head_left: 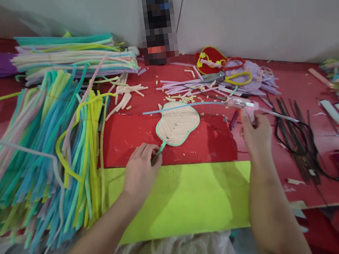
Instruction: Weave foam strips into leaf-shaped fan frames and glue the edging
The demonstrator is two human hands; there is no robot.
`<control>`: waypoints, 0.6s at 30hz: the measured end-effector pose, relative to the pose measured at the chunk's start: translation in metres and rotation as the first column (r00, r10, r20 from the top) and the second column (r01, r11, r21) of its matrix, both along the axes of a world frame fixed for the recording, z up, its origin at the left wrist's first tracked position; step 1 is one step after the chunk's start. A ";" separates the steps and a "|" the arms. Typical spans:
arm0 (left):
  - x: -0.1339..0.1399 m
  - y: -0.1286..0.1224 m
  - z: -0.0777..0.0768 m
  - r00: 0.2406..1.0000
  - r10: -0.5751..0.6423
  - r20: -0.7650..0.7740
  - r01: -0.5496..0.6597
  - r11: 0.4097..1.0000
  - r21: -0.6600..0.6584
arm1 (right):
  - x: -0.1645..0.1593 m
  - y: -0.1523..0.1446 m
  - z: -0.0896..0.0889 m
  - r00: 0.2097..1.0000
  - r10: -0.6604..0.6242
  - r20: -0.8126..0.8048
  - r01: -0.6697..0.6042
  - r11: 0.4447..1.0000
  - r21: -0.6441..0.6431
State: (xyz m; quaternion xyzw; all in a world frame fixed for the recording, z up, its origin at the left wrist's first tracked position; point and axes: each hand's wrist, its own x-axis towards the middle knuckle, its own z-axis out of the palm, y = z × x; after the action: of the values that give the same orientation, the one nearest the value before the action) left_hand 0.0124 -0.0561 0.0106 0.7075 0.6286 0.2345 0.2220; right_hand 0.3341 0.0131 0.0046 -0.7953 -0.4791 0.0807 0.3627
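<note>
A leaf shape (177, 122) of cream pipe cleaners, edged in mint green, lies on a red board (128, 144). Its twisted green stem (161, 147) is pinched between the thumb and fingers of my left hand (143, 163). My right hand (255, 126) is closed round the handle of a pink glue gun (247, 105), its nozzle end toward the left. A clear glue stick (279, 114) sticks out of the gun's back. From near the nozzle a pale blue pipe cleaner (191, 104) reaches left across the leaf's upper part; whether it touches the gun, I cannot tell.
Bundles of coloured pipe cleaners (63, 115) fill the left side. Scissors (239, 78) lie behind the gun among lilac cut pieces (180, 86). Dark thin rods (294, 140) and a black cable (315, 154) are on the right. A lime-green sheet (181, 199) lies in front.
</note>
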 end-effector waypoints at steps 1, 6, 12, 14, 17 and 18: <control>-0.001 0.001 0.000 1.000 -0.001 0.010 0.001 1.000 -0.005 | 0.001 0.000 0.000 1.000 -0.028 0.014 0.028 1.000 0.001; -0.003 0.002 0.008 1.000 -0.010 0.015 0.009 0.998 0.059 | 0.001 0.000 0.005 0.997 -0.067 0.033 0.067 0.997 -0.022; 0.024 0.044 0.049 0.972 -0.211 -0.104 0.232 0.935 0.269 | -0.002 -0.002 0.010 0.999 -0.043 -0.001 0.043 0.997 -0.062; 0.043 0.075 0.055 0.951 -0.268 -0.154 0.302 0.910 0.284 | -0.003 -0.004 0.012 0.999 -0.035 -0.003 0.034 0.997 -0.072; 0.071 0.124 0.052 0.909 -0.362 -0.207 0.408 0.874 0.263 | -0.004 -0.006 0.015 1.000 -0.017 -0.013 0.016 0.998 -0.062; 0.079 0.139 0.049 0.888 -0.394 -0.238 0.446 0.862 0.239 | -0.004 -0.006 0.016 1.000 -0.007 -0.022 0.006 0.999 -0.054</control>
State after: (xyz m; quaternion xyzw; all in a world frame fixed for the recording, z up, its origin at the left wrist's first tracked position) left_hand 0.0915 0.0832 0.0598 0.8706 0.4354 0.2037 0.1047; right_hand 0.3303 0.0069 0.0208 -0.8055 -0.4700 0.1011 0.3465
